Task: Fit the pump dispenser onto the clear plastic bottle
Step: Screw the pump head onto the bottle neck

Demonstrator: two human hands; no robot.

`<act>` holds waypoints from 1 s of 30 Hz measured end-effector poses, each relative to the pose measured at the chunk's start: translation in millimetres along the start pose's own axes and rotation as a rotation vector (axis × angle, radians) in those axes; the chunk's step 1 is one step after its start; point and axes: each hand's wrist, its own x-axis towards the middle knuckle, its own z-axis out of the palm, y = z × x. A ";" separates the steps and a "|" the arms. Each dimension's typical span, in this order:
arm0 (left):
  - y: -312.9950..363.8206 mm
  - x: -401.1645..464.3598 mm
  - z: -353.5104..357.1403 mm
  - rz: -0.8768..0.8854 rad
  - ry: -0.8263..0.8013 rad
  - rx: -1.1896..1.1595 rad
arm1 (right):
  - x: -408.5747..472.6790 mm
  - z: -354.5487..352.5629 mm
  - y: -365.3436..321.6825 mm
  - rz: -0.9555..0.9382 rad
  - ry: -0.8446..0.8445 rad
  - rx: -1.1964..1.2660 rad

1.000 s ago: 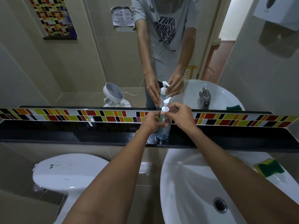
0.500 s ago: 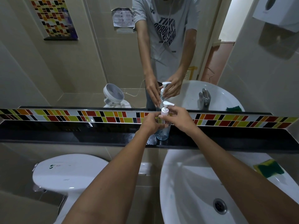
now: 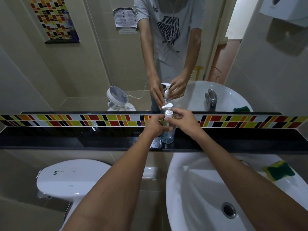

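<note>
At the far left, the colourful tile strip (image 3: 66,120) ran off the frame edge above the black ledge (image 3: 66,139). Below it, the white toilet lid (image 3: 71,179) showed a small dark mark too blurred to read, and its bowl was cut off at the bottom. In the mirror (image 3: 83,72) above, a small white fan (image 3: 117,97) stood with its base partly hidden by the mirror's lower edge.

The left hand (image 3: 154,126) was curled around the middle of the clear plastic bottle (image 3: 167,137), which stood upright on the black ledge just behind the basin; the fingers covered most of its body, so only the bluish base showed plainly. The white pump dispenser (image 3: 168,110) sat at the bottle's neck with its nozzle pointing left. Whether its collar was fully seated could not be told, since both hands hid the join.

The right hand (image 3: 182,121) pinched the pump's collar with its fingertips, the palm turned away.

Further right, the white basin (image 3: 191,189) was cut off by the frame's lower edge, its drain (image 3: 228,210) visible. A green and yellow sponge (image 3: 279,170) lay on its rim. The tap appeared only as a reflection, and a white wall dispenser (image 3: 286,9) was clipped at the top right corner.
</note>
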 end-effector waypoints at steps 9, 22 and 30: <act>0.7 0.7 1.3 -0.008 0.007 0.009 | 0.1 -9.1 -2.2 0.019 0.091 0.048; 1.7 -0.3 0.8 -0.016 0.014 0.011 | -2.8 -2.1 -0.1 0.045 0.153 0.061; 4.6 -4.9 0.4 0.009 0.020 0.008 | -5.1 5.5 2.8 0.041 0.116 0.059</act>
